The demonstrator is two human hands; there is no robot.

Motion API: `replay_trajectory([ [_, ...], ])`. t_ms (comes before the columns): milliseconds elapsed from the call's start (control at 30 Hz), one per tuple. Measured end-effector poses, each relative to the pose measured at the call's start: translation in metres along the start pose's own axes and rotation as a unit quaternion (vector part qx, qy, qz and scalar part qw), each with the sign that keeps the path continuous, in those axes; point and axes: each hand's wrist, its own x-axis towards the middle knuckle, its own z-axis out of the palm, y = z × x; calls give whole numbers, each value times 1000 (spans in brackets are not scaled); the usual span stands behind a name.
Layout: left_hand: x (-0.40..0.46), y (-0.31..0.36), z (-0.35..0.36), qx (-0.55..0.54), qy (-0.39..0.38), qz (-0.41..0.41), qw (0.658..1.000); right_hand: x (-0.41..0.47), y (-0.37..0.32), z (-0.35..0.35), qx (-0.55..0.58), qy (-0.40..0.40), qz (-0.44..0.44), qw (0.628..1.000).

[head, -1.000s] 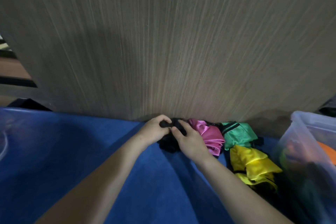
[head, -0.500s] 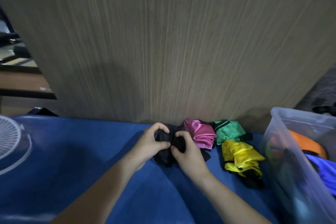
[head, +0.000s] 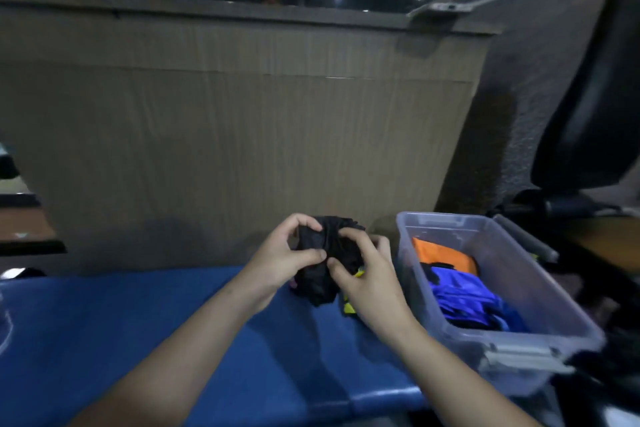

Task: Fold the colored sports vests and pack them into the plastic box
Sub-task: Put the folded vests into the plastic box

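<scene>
Hands are both working one bundle in the head view, the only angle going. Left hand (head: 284, 253) and right hand (head: 363, 270) are each pinching the bunched black vest (head: 325, 253) with curled fingers and thumbs, holding it up above the blue table (head: 173, 322), right beside the plastic box (head: 519, 288). Orange vest (head: 443, 253) and blue vest (head: 467, 298) are already lying inside. A yellow scrap (head: 349, 305) is peeking out under the right hand, probably another vest, it's blurry. Risk-wise, slippery fabric looks ready to spring open if either pinch is loosening mid-carry, so it'd be landing in the box unfolded.
</scene>
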Motion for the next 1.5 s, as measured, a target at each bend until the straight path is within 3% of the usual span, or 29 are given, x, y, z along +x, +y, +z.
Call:
replay_trajectory([
  [167,2,37,64,-35,-51,19,998,-6,-3,-77,-4,44,-12,999],
  [333,8,56,127,-39,-99,26,994,-9,12,-154,-78,58,0,995],
  [600,27,52,200,16,-152,-1,988,-9,55,-232,-108,60,62,990],
  [1100,116,15,239,62,-125,-20,990,64,113,-248,-149,30,75,986],
  [1233,140,-2,244,141,-145,-32,979,80,135,-244,-178,5,113,977],
  [1333,149,-15,239,274,-182,-36,944,84,141,-239,-206,-28,150,967],
  [1500,146,-17,218,262,-165,-4,951,77,130,-227,-183,-44,131,973],
])
